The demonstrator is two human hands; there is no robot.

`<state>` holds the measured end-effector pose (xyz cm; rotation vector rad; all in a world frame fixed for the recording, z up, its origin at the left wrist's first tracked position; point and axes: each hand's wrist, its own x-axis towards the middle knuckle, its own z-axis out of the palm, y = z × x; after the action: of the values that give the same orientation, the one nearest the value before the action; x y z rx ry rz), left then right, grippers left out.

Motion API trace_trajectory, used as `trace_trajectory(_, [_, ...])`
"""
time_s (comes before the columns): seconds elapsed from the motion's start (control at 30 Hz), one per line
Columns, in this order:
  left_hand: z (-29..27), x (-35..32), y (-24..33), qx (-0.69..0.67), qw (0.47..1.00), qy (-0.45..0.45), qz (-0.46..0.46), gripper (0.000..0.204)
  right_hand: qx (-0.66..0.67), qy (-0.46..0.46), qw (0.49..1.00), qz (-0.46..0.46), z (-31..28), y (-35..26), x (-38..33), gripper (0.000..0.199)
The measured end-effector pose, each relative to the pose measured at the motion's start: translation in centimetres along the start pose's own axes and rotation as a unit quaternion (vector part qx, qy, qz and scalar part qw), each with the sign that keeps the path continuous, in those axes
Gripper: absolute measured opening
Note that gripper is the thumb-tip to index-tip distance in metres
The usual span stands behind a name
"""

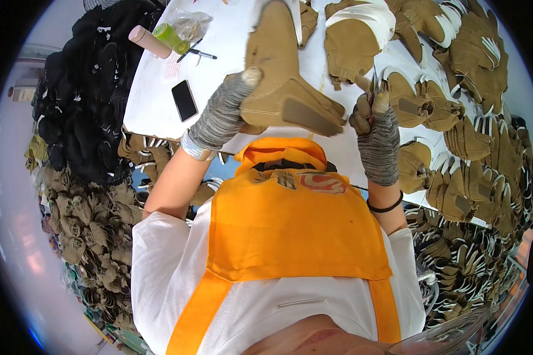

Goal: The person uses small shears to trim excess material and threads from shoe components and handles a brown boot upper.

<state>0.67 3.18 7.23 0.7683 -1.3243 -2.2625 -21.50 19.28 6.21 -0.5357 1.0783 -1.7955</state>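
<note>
My left hand (pixel 228 106), in a grey knitted fingerless glove, grips the edge of a brown glove (pixel 272 53) above the table. The piece has a long cuff reaching away from me, a dark grey patch, and finger ends bent toward the right. My right hand (pixel 374 121), in a matching grey fingerless glove, is closed on small scissors (pixel 373 83) with the narrow blades upward. The scissors are apart from the brown glove, to its right. My fingers hide most of the handles.
The white table (pixel 151 97) holds a phone (pixel 185 100), a pink bottle (pixel 149 41), a green container (pixel 170 38) and a pen (pixel 204 54). Brown gloves with white edging (pixel 468 139) crowd the right side. A black pile (pixel 80 89) and a brown pile (pixel 92 225) stand at left.
</note>
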Motion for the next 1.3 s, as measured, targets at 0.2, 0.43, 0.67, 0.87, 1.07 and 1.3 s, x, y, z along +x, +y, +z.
trace_trajectory(0.2, [0.3,1.6,0.2,-0.172,0.976,0.031,0.131,0.065,0.096,0.034,0.991,0.088,-2.8,2.8,-0.2,0.039])
trace_trajectory(0.43, [-0.6,1.8,-0.9,-0.171,0.972,-0.016,0.163,0.072,-0.033,-0.023,0.999,-0.014,-0.8,0.9,-1.4,0.052])
trace_trajectory(0.67, [-1.8,1.5,-1.0,-0.195,0.965,-0.055,0.165,0.076,-0.328,-0.058,0.936,-0.112,1.6,-3.5,-0.9,0.047])
trace_trajectory(0.87, [-3.2,1.2,-1.3,-0.198,0.960,-0.065,0.186,0.077,-0.112,-0.087,0.975,0.174,0.1,-1.3,-0.6,0.056])
trace_trajectory(1.07, [-4.2,0.9,-2.0,-0.196,0.963,-0.066,0.173,0.080,-0.157,-0.105,0.975,0.119,1.4,-1.0,-0.7,0.052])
trace_trajectory(1.3, [-4.9,1.9,-2.5,-0.064,0.981,-0.066,0.173,0.071,-0.040,-0.142,0.981,0.128,1.8,0.6,-1.5,0.070])
